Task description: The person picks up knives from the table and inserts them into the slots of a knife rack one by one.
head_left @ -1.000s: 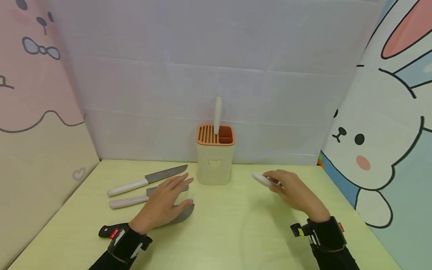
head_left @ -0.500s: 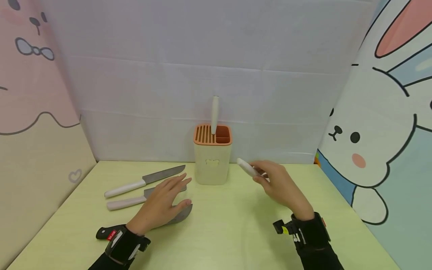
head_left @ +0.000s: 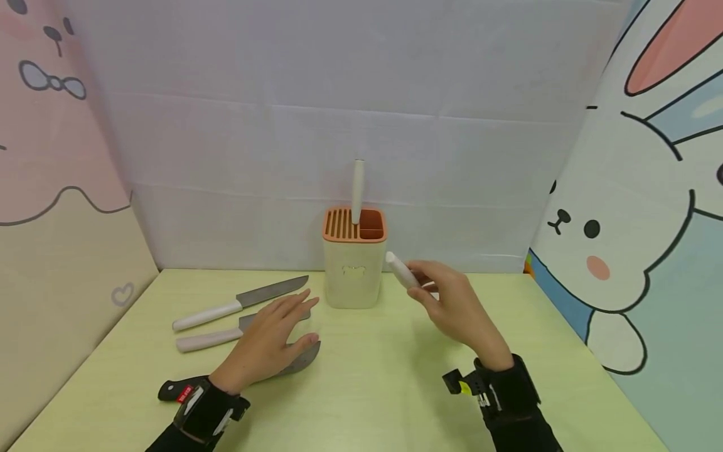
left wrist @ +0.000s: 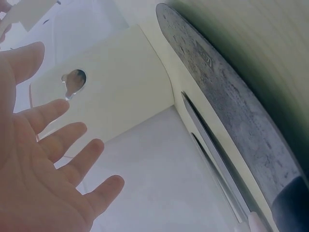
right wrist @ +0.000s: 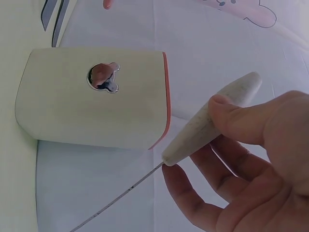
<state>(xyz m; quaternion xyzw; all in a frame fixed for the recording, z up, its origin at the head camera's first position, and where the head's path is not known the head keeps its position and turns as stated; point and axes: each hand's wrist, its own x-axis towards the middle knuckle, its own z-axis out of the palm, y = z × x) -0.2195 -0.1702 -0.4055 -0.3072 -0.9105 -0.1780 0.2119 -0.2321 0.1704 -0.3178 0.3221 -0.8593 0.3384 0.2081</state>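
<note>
My right hand (head_left: 454, 304) grips a white-handled knife by its handle (right wrist: 212, 121); in the right wrist view its thin blade (right wrist: 116, 199) shows edge-on, slanting down and left. This hand is right of a cream knife holder (head_left: 353, 276) with an orange slotted top, apart from it. One white handle (head_left: 358, 191) stands upright in that top. Over the knives on the left my left hand (head_left: 265, 345) hovers, fingers spread and holding nothing. Below it lies a black-handled knife (left wrist: 227, 92), partly covered in the head view.
Two more knives lie on the table's left side, a white-handled one (head_left: 209, 316) and a pale-handled one (head_left: 209, 340), blades pointing right. A white sheet (head_left: 254, 144) hangs behind the holder. Printed cartoon panels stand left and right (head_left: 627, 263).
My right hand has moved left toward the holder with the knife, whose handle has tilted more upright. The left hand stays in place. The view has shifted slightly.
</note>
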